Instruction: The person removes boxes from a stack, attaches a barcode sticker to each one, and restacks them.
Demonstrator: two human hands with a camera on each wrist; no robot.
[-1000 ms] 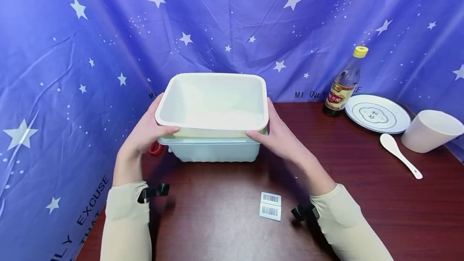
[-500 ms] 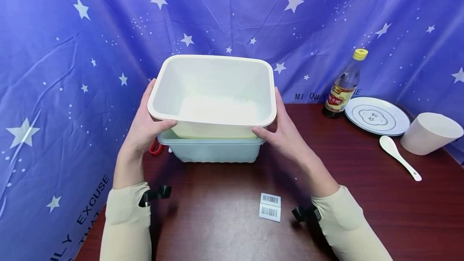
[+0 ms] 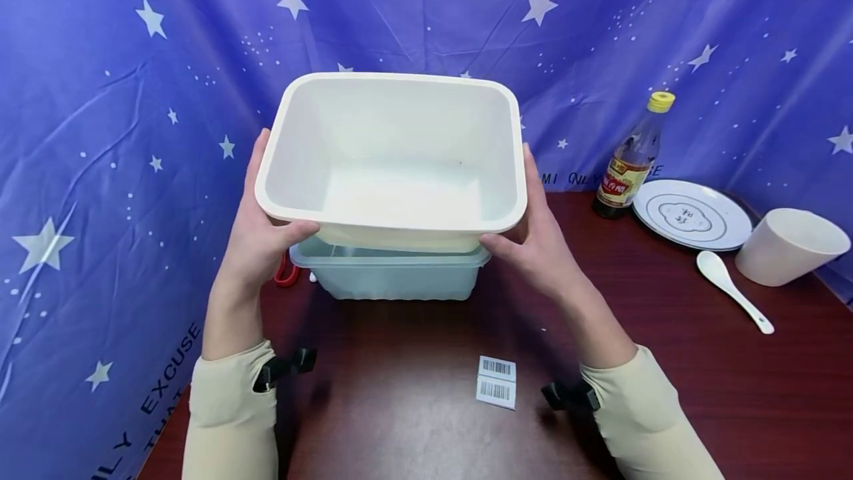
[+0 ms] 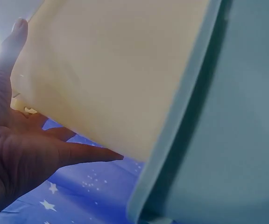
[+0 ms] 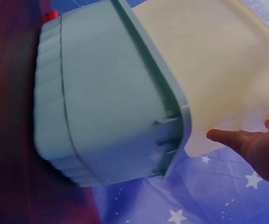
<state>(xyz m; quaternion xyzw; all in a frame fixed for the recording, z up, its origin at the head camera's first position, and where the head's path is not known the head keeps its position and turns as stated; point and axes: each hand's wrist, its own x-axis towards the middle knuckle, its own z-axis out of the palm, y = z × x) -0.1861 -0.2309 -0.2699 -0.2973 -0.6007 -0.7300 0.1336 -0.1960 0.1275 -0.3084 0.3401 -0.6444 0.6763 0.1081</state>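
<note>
A white rectangular plastic basin point(image 3: 400, 191) is held up between my two hands, tilted so its inside faces me. My left hand point(image 3: 256, 232) grips its left end, the thumb on the front side under the rim. On the right end, my right hand point(image 3: 536, 239) holds it in the same way. Directly beneath sits a pale blue-green basin point(image 3: 393, 278) on the table, partly hidden by the white one. Both wrist views show the bottom of the white basin point(image 4: 102, 70) just above or within the blue-green basin's rim point(image 5: 183, 109); the overlap is unclear.
A red ring-shaped handle point(image 3: 286, 274) shows left of the blue-green basin. A barcode label point(image 3: 496, 382) lies in front on the table point(image 3: 400, 406). At right stand a vinegar bottle point(image 3: 625, 169), plates point(image 3: 693, 215), a white spoon point(image 3: 733, 291) and a tilted white cup point(image 3: 780, 254).
Both hands have raised the white basin out of the blue-green basin, up and toward me. More of the blue-green basin's inside shows. The blue-green basin stays in place.
</note>
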